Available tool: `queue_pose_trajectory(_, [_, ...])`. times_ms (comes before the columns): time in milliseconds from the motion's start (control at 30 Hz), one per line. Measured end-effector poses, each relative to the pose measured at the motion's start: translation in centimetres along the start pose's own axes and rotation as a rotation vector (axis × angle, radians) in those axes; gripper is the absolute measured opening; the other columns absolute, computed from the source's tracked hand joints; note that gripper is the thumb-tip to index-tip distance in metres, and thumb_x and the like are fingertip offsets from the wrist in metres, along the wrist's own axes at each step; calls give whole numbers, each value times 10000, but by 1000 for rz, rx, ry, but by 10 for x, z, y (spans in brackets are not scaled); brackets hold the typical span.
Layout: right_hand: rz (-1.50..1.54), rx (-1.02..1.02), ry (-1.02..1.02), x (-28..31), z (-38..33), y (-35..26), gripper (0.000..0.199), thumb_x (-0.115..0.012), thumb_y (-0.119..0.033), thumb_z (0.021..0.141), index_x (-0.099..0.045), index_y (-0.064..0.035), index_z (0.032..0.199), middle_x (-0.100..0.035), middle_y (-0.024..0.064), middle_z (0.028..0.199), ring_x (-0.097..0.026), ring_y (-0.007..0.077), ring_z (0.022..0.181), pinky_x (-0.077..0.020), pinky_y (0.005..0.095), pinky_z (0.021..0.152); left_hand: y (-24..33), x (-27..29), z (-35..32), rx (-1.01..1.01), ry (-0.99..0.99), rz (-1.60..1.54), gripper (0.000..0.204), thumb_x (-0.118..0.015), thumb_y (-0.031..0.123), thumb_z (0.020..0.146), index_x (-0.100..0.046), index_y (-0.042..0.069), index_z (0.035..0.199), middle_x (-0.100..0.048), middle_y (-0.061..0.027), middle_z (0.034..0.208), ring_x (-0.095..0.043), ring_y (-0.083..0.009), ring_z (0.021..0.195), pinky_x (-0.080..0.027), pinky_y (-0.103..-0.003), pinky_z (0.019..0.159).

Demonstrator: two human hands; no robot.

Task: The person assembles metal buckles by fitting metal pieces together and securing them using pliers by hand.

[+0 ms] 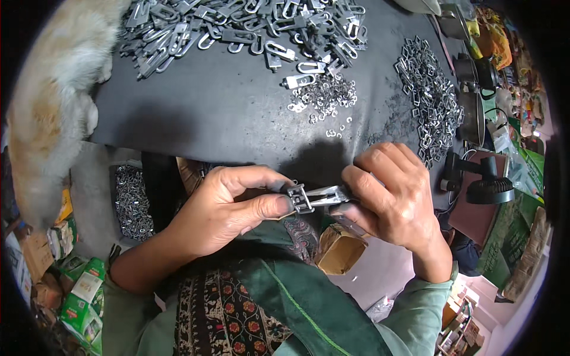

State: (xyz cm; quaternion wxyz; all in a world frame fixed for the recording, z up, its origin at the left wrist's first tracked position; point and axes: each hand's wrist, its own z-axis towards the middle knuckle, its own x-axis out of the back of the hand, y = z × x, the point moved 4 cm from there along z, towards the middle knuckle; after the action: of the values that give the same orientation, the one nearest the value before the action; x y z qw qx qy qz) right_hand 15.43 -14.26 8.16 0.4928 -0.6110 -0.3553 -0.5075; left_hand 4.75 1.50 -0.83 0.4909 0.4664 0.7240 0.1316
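My left hand (222, 207) is pinching a small metal buckle (300, 199) between thumb and fingers — my right hand (392, 199) is clamping a metal clip (329, 194) against it, just over the black table (225, 113) edge.

The right hand (392, 199) hides most of the metal piece (323, 196) it pinches; beyond its knuckles, the small rings (323, 98) blur together.

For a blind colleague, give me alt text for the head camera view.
Two hands, left hand and right hand, hold a small metal buckle together over a dark mat. Heaps of metal parts lie on it; a furry animal rests at left.
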Motion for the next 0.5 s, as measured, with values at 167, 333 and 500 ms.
queue_pose_trajectory(167, [28, 2, 15, 1, 5, -2, 332, -727, -297, 681, -594, -74, 888, -516, 60, 798, -541, 241, 731, -417, 360, 631, -1, 2, -2, -20, -19, -34, 196, -691, 142, 873, -659, 10, 1014, -588, 29, 726, -413, -16, 548, -313, -183, 478])
queue_pose_trajectory(333, [-41, 41, 35, -1, 5, -7, 336, -717, -318, 697, -601, -67, 889, -487, 48, 755, -516, 233, 690, -389, 347, 592, 10, -2, -5, -149, -77, 230, 182, -632, 106, 893, -623, -6, 1037, -602, 16, 859, -523, -28, 761, -431, -201, 675])
queue_pose_trajectory(500, [5, 39, 77, -3, -2, -14, 329, -738, -299, 695, -611, -57, 877, -504, 44, 732, -521, 223, 649, -401, 345, 565, 21, -3, -19, -437, 23, 548, 227, -695, 183, 866, -647, -1, 991, -619, -76, 836, -574, -134, 754, -455, -283, 679])
